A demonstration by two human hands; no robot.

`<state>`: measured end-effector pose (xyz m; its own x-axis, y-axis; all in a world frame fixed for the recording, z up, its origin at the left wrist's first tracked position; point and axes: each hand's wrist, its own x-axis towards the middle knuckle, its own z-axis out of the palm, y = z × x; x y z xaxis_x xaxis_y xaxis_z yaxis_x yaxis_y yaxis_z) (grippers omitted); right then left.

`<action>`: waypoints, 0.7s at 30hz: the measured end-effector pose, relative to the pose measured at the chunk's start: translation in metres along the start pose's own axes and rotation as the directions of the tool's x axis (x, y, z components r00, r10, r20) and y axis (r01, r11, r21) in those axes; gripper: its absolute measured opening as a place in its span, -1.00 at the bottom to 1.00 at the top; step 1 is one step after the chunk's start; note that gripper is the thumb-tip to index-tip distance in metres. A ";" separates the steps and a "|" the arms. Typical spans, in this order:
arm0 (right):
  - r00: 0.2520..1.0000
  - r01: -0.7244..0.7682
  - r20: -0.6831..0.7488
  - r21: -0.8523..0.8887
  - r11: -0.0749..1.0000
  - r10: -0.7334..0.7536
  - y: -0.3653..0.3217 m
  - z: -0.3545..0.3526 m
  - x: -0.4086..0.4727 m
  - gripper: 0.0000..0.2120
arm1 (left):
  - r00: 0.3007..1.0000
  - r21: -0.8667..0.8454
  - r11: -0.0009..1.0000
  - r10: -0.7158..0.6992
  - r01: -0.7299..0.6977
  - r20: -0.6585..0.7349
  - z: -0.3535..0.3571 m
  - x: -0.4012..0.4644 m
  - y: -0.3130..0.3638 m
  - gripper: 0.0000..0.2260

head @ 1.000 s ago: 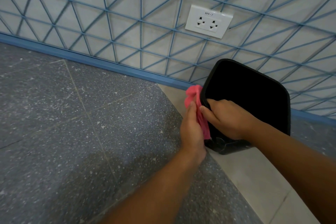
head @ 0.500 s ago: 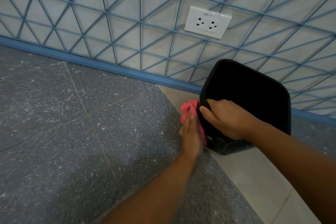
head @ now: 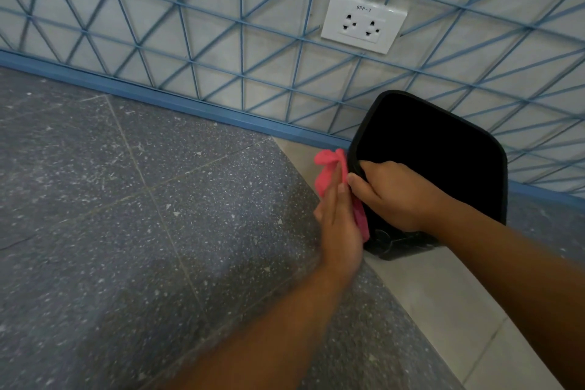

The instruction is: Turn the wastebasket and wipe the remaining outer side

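Now pink cloth pressed under left hand fingers against bin.

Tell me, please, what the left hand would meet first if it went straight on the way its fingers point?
The left hand points up toward the wall; beyond the pink cloth it presses, likely the blue skirting, though depth is unclear.
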<state>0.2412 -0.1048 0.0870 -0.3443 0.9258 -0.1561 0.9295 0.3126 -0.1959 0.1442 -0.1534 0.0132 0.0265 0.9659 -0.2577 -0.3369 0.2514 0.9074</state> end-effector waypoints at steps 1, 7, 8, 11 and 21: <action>1.000 -0.006 -0.001 -0.006 1.000 0.006 0.000 0.000 0.000 -0.69 | 1.000 0.016 1.000 0.018 -0.018 0.003 -0.002 -0.004 -0.002 -0.57; 1.000 -0.001 -0.013 0.011 1.000 0.002 0.000 0.000 0.001 -0.68 | 0.998 -0.025 0.998 -0.055 0.054 -0.028 -0.004 0.014 0.000 -0.59; 1.000 0.004 -0.010 0.014 1.000 -0.003 0.000 0.000 0.001 -0.68 | 0.999 -0.026 0.999 -0.041 0.040 -0.025 -0.001 0.011 0.001 -0.59; 1.000 -0.007 -0.001 0.013 1.000 0.007 0.000 0.001 0.001 -0.69 | 1.000 -0.013 1.000 -0.017 0.017 -0.003 -0.002 0.003 0.002 -0.59; 1.000 -0.013 -0.002 0.014 1.000 0.013 0.003 0.003 0.002 -0.68 | 0.997 -0.030 0.997 -0.071 0.070 -0.010 -0.002 0.006 -0.009 -0.57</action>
<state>0.2430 -0.1024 0.0836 -0.3317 0.9303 -0.1566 0.9320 0.2974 -0.2073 0.1455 -0.1495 0.0028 0.0406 0.9450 -0.3245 -0.3627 0.3166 0.8765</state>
